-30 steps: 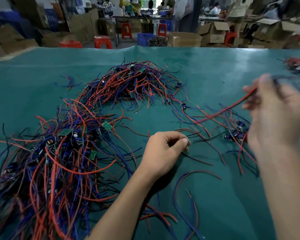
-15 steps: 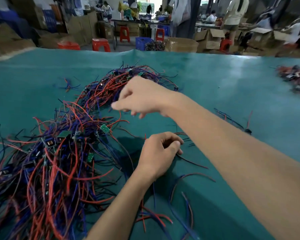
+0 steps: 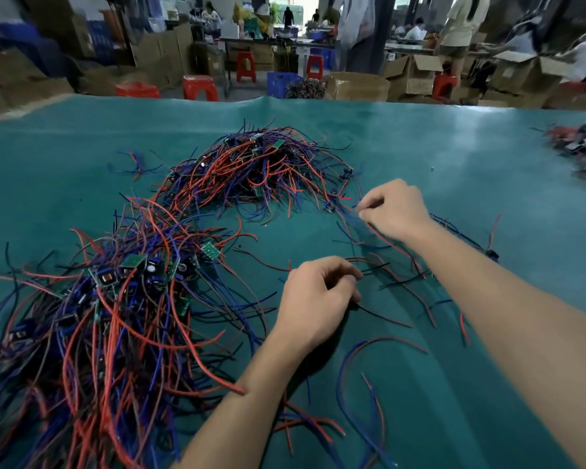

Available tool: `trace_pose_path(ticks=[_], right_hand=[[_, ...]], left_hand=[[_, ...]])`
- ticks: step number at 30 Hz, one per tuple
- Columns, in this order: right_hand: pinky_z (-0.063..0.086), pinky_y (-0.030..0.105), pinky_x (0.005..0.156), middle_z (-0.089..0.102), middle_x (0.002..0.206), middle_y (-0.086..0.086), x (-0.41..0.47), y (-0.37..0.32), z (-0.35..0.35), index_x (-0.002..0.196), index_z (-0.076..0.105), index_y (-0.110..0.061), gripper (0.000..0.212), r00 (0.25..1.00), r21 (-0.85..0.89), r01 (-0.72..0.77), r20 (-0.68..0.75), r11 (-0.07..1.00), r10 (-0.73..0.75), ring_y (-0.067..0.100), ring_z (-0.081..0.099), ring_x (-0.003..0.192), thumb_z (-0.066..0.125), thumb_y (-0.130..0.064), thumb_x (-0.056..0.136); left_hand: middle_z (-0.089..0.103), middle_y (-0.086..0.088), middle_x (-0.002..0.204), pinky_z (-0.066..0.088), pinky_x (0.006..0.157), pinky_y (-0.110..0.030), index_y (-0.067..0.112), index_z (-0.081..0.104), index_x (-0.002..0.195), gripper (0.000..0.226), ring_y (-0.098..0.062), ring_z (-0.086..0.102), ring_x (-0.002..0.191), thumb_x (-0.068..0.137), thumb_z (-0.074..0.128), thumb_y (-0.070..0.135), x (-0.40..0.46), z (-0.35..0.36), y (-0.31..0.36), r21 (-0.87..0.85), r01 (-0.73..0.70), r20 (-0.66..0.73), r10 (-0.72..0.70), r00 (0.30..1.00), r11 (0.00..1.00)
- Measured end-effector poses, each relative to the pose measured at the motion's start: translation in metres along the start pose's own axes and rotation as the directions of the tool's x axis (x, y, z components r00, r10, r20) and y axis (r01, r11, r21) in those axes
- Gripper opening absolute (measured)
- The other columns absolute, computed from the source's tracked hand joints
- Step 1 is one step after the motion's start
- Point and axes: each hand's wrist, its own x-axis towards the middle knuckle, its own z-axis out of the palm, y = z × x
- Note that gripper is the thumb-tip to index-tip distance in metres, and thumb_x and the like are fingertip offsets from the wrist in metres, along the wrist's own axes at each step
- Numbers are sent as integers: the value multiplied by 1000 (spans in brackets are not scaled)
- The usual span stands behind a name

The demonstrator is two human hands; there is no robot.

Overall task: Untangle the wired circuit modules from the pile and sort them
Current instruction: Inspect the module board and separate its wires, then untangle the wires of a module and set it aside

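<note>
At three o'clock of the far pile, our right hand pinches thin wires beside a small module; our left hand, fingers curled, pins dark wires at six o'clock. We should draw slowly, freeing one lead without snagging.

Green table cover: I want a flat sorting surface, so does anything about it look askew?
Yes. The green table cover humps up in a ripple at its far edge, beyond the wire pile. Elsewhere it appears to lie flat.
</note>
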Motion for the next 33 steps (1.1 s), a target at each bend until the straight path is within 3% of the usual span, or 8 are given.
trace_pose_path(ticks=[5,11,14,18,22,26,30,33], right_hand=[[58,36,79,75,80,5,-6,-3,-44,77,76,-24,19,992,393,-9,-113,919,58,23,73,80,77,-6,81],[53,22,57,68,62,-1,-56,-18,-82,88,72,-12,14,1000,804,-1,-14,595,22,12,63,54,73,2,85],[49,20,52,70,63,2,-85,-24,-59,85,73,-9,13,999,818,-31,36,574,1,13,64,53,75,3,83],[48,17,54,72,67,-3,-112,-24,-2,83,71,-13,17,997,776,-49,3,628,73,6,64,57,83,-1,79],[58,36,69,76,78,1,-122,-12,24,81,75,-18,8,992,765,-100,23,636,127,16,69,71,80,-22,86],[46,22,53,72,75,0,-118,-9,14,71,75,-20,22,988,867,-139,88,478,129,12,61,61,75,-32,89],[41,21,48,70,69,-4,-118,-7,17,76,72,-17,19,983,818,-170,101,549,153,11,59,56,72,-22,94],[36,19,46,71,74,1,-118,-10,13,72,77,-15,24,952,891,-304,275,338,131,9,54,51,70,-16,94]], left_hand=[[75,7,71,55,83,-28,19,73,88,18,-5,70,74,88,59,8,1,-1,-1,-7,10,-1,-10,1000,1000],[74,4,72,45,66,-28,19,69,95,19,-5,60,63,96,53,27,0,1,0,-92,24,-8,-25,1000,996],[74,2,72,46,65,-36,19,67,97,40,-11,56,63,96,40,49,0,1,1,-146,35,-22,-38,999,989],[71,1,69,45,62,-32,15,69,88,51,-9,56,62,96,42,57,0,0,1,-152,16,-32,-21,999,988],[74,3,75,49,67,-24,11,72,82,33,-4,64,67,98,58,37,1,0,-1,-198,15,-37,-23,999,980],[74,0,73,47,65,-32,12,68,80,27,-10,57,62,102,54,20,2,1,-4,-152,27,-38,-34,999,988],[69,0,67,40,57,-29,11,64,83,27,-15,53,60,104,48,18,3,1,-5,-167,21,-30,-27,999,986],[65,1,64,39,54,-20,8,62,83,27,-13,52,56,104,48,15,2,0,-6,-170,0,-6,-1,1000,985]])
